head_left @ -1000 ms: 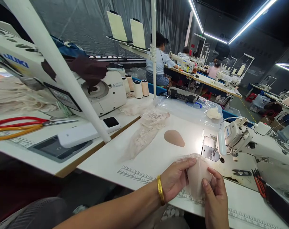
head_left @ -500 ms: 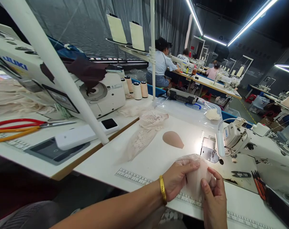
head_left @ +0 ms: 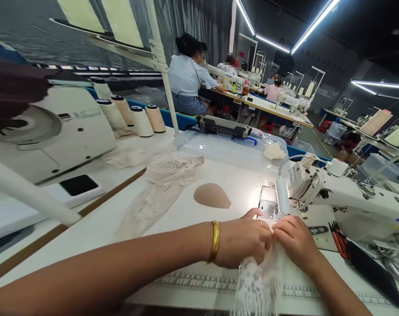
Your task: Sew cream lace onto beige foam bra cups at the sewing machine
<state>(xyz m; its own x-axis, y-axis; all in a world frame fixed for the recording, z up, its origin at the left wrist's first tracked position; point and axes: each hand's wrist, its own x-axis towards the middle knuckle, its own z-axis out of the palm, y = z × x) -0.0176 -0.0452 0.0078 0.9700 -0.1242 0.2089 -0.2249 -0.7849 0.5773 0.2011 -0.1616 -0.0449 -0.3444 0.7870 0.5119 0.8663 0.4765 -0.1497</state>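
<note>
Pale, sheer lace fabric [head_left: 257, 285] hangs from both hands over the front edge of the table. My left hand [head_left: 244, 241], with a gold bangle at the wrist, has its fingers curled on the cloth, its index finger reaching toward the needle plate [head_left: 268, 208]. My right hand [head_left: 295, 239] pinches the same fabric just beside it, below the lamp of the sewing machine [head_left: 305, 180]. The fingertips are partly hidden. A beige teardrop-shaped cup pad [head_left: 212, 196] lies flat to the left of the machine, and another lace piece [head_left: 156, 193] lies farther left.
Thread snips [head_left: 318, 230] and orange-handled scissors [head_left: 339, 241] lie right of my right hand. Thread cones [head_left: 142, 122] stand at the back left near a white pole [head_left: 171, 96]. A clear plastic lid [head_left: 202, 147] spans the back. A co-worker [head_left: 189, 79] sits beyond.
Both hands have moved forward to the needle plate with the fabric, whose lace end now hangs down in front. My view has shifted right and closer to the machine.
</note>
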